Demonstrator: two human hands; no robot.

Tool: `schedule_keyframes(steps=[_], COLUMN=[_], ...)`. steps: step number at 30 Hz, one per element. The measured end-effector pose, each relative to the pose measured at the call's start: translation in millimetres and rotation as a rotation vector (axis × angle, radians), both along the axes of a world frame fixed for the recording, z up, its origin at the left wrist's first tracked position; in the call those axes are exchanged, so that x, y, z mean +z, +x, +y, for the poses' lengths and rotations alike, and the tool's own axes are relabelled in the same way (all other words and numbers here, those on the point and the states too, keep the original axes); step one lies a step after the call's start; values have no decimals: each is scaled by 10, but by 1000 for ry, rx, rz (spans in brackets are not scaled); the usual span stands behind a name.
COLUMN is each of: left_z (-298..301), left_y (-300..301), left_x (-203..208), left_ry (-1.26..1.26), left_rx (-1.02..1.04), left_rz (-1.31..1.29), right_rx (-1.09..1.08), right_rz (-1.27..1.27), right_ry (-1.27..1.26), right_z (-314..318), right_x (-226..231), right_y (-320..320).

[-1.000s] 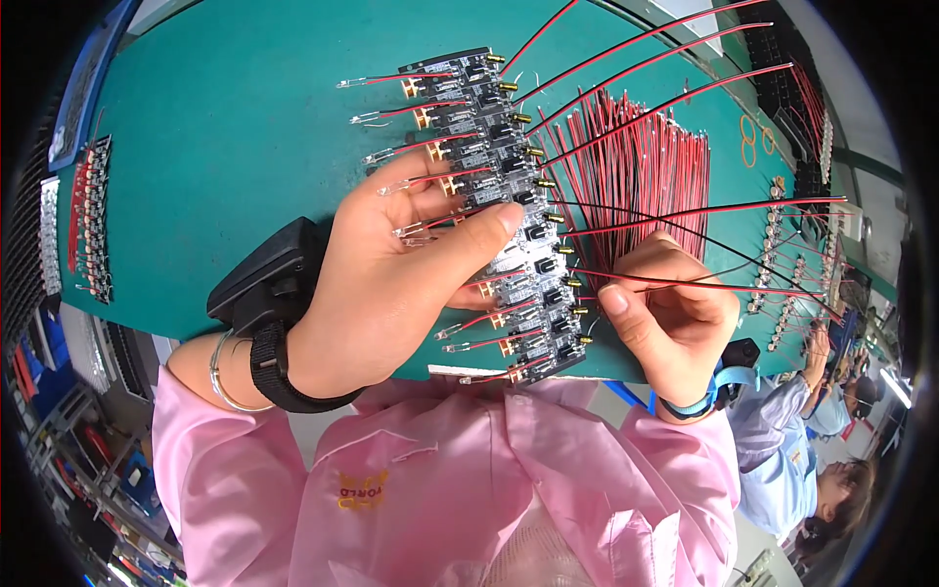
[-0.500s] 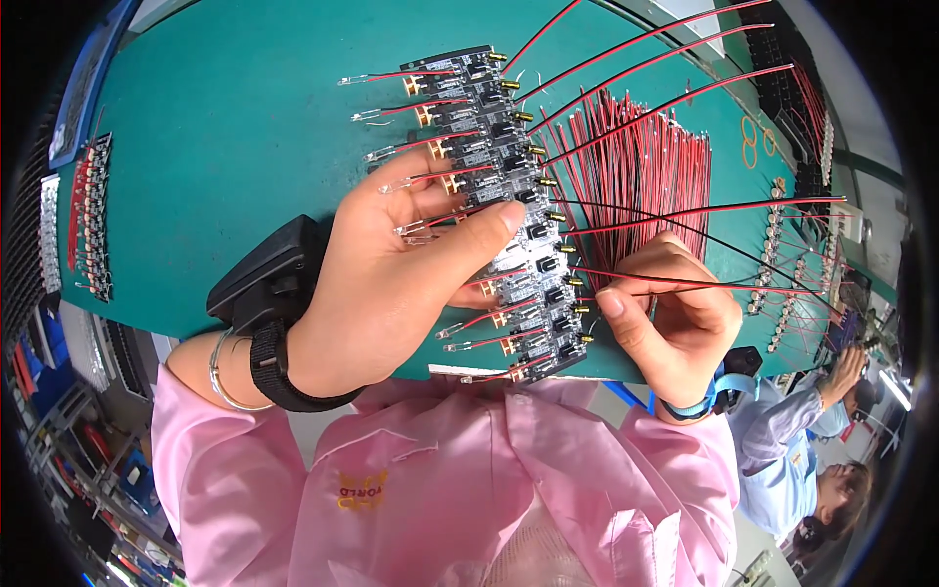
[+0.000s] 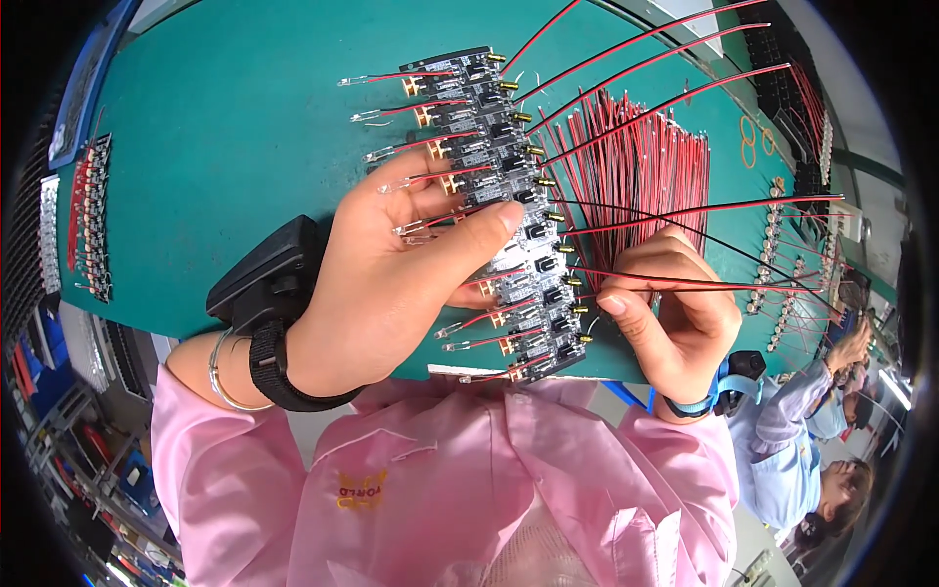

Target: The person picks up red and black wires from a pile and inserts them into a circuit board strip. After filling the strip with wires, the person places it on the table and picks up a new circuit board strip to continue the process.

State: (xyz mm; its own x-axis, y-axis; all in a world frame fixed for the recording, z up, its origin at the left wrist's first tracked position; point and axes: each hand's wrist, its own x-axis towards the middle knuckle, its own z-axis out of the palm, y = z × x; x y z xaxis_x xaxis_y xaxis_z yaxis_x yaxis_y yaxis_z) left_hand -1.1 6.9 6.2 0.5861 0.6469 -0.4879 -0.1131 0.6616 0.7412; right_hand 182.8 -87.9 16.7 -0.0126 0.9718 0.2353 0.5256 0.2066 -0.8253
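Note:
My left hand (image 3: pixel 391 264) grips a long strip of joined black circuit boards (image 3: pixel 514 161), thumb on top and fingers beneath, held aslant over the green mat. Each board carries a small black component and a brass-coloured part. Short red wires with clear LEDs (image 3: pixel 450 347) stick out on its left side. From the right edge several long red-and-black wires (image 3: pixel 685 212) fan outward. My right hand (image 3: pixel 675 318) is closed beside the strip's lower right edge, thumb and forefinger pinching a thin red-and-black wire there. Another wire crosses over its fingers. The pinched wire's far end is hidden.
A thick bundle of red-and-black wires (image 3: pixel 641 171) lies on the green mat (image 3: pixel 245 108) behind my right hand. Finished-looking board strips (image 3: pixel 91 215) lie at left, more component strips (image 3: pixel 768 249) at right. Rubber bands (image 3: pixel 748 142) lie far right. A co-worker (image 3: pixel 797 460) sits beyond.
My hands and the board strip stay almost still; the right fingers shift very slightly. At the right, the co-worker's arm and head have moved a little.

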Motion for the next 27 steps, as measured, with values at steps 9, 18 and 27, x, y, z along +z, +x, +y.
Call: schedule_keyframes(steps=[9,18,27], left_z=[16,14,7], left_y=[-13,19,20], left_x=[87,88,76], left_ry=[-45,-48,-23], left_rx=[-7,12,26], left_rz=[43,32,19], right_rx=[-10,-83,-514], right_rz=[62,221,568], right_ry=[-21,-146,-515], right_z=[5,-40,-612], right_x=[-31,5,124], right_y=[-6,24,744])
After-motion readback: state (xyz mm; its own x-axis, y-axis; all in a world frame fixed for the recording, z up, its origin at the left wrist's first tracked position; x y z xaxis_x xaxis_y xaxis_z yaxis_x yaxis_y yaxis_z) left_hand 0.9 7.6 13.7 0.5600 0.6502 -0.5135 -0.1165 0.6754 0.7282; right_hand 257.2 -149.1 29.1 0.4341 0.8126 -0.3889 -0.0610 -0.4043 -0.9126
